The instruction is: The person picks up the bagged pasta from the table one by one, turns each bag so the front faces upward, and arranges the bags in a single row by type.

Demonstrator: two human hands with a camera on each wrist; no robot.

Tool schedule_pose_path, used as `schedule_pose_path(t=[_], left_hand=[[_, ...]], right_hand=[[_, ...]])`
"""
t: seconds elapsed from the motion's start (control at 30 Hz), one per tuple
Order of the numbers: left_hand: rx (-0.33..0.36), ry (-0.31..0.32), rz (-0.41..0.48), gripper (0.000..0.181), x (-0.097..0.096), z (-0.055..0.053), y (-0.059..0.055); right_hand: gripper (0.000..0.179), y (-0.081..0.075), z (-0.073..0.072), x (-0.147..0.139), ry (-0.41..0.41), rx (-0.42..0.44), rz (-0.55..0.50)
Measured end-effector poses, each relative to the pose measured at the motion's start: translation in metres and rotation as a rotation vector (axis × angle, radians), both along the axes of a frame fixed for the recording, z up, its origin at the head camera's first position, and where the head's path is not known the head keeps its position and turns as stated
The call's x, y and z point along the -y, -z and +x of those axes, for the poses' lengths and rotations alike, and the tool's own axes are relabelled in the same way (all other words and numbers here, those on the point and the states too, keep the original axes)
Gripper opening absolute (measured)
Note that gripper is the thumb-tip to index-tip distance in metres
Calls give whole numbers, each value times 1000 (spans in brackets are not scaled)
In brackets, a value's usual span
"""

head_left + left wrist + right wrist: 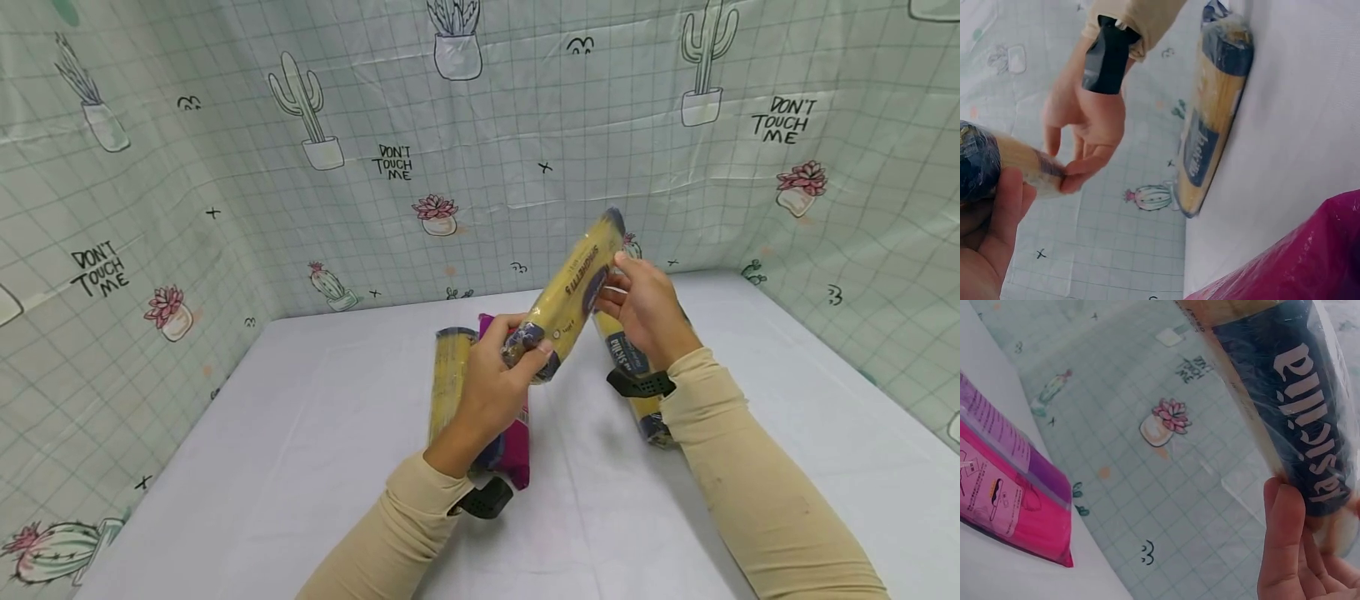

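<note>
A yellow pack of spaghetti (pixel 570 296) with dark blue ends is held up, tilted, above the table. My left hand (pixel 491 379) grips its lower end, with the thumb across the blue wrapper. Near its upper end, my right hand (pixel 648 308) pinches the pack's right edge. The right wrist view shows the thumb (pixel 1283 531) against the clear wrapper beside a dark blue label. A second spaghetti pack (pixel 1216 100) lies on the table under my right wrist. Beneath my left arm lie another spaghetti pack (pixel 450 375) and a magenta pack (pixel 1016 487), both partly hidden.
The white-covered table (pixel 300 467) meets a hanging cloth (pixel 495 125) printed with cacti at its back and sides. A black wrist camera (pixel 486 497) sits on my left wrist, another black camera (pixel 640 383) on my right.
</note>
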State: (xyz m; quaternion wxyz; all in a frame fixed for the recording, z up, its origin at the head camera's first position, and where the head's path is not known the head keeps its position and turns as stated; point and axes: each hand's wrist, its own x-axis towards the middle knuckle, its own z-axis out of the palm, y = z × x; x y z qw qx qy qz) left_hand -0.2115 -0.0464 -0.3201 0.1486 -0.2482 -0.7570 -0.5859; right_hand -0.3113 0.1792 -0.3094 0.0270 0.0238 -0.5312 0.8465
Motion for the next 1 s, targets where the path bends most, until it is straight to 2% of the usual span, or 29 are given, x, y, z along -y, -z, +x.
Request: schedule_pose_path(t=[0.13, 0.33, 0.6, 0.7, 0.87, 1.0], left_hand=[[25, 25, 20, 35, 2, 0, -1], [41, 56, 65, 29, 5, -3, -2], [89, 95, 115, 32, 12, -7, -4], [95, 75, 115, 34, 14, -9, -4], [103, 11, 63, 40, 16, -11, -1], [139, -47, 44, 40, 17, -13, -1]], right_hand=[[40, 0, 1, 2, 22, 36, -16], [42, -2, 3, 2, 12, 76, -46], [42, -13, 8, 3, 30, 58, -84], [40, -16, 9, 4, 42, 49, -117], [39, -17, 9, 4, 44, 60, -137], [41, -17, 8, 3, 40, 61, -160]])
